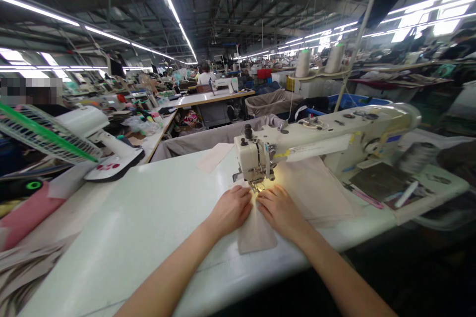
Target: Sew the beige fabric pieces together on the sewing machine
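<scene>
Pale, glossy tabletop (pixel 156 218) fills the lower middle of the frame. Just below centre on it lies a flat, matte beige cloth piece (pixel 257 238), straight-edged, its upper end at the needle area of the sewing machine (pixel 316 131). The left hand (pixel 233 208) and right hand (pixel 278 208) rest palm-down at its two sides, fingers bent, close together and touching it; whether they pinch it or only press, I cannot tell. Smooth off-white metal forms the machine, stretching right. Wider beige sheets (pixel 316 190) lie under its arm. Farther out are a wire-caged fan (pixel 85 121), left, and cone-shaped thread spools (pixel 303 64), upper right.
</scene>
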### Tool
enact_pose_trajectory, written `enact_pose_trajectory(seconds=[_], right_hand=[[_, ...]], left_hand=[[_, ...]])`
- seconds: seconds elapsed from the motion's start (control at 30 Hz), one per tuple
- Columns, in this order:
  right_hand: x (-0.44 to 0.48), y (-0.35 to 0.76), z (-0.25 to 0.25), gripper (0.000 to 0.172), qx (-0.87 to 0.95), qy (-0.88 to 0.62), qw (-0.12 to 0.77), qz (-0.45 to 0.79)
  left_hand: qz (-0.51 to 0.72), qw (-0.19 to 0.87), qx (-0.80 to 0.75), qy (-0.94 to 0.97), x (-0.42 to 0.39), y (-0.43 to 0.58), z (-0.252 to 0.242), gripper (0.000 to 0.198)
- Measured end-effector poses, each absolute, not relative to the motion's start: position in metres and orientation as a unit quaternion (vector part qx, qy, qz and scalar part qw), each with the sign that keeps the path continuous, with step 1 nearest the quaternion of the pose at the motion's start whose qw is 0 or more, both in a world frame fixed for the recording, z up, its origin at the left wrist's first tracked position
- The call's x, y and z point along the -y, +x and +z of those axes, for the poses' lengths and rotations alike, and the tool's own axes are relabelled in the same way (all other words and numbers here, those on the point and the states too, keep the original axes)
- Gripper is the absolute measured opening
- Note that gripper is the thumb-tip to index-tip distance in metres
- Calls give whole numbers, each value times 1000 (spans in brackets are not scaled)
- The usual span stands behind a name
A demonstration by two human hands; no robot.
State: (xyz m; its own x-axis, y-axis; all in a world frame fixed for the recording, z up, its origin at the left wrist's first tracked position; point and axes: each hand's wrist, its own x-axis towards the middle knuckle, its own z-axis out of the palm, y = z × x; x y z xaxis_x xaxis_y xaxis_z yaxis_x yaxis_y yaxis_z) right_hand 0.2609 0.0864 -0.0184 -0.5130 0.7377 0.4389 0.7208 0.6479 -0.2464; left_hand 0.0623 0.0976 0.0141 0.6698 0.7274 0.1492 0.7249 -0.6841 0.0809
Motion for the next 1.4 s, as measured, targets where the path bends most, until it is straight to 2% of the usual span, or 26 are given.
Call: enact_pose_trajectory(seconds=[0.2, 0.37, 0.43, 0.57, 0.67, 0.8, 0.9, 1.0, 1.17, 1.3, 1.4], right_hand=[[-84, 258, -22, 13, 867, -420, 266, 17], [-79, 279, -22, 23, 843, -408, 347, 50], [-74, 297, -19, 23, 823, -434, 364, 49], [-61, 332, -10, 30, 831, -455, 311, 83], [-55, 345, -6, 36, 858, -440, 251, 80], [-55, 347, -8, 25, 877, -420, 228, 42], [-55, 349, -11, 19, 888, -398, 229, 15], [-56, 352, -15, 19, 894, -377, 242, -9], [-57, 355, -19, 21, 873, -388, 296, 7], [-45, 343, -6, 16, 823, -436, 363, 14], [-21, 320, 7, 15, 855, -384, 347, 32]], left_hand=[[84, 11, -417, 905, -95, 61, 13, 18], [84, -42, -470, 878, -59, 74, 8, 35], [55, -31, -463, 884, -33, 83, 6, 37], [-36, 1, -451, 892, -7, 83, 4, 46], [-45, -32, -484, 874, -35, 66, 5, 53], [-12, -93, -566, 819, -96, 43, 14, 43], [-27, -94, -615, 782, -109, 44, 22, 34], [-22, -59, -544, 837, -91, 60, 24, 21], [77, 6, -435, 897, -59, 84, 11, 23], [197, 21, -344, 918, -58, 88, 10, 58], [212, 70, -272, 936, -61, 86, 20, 70]])
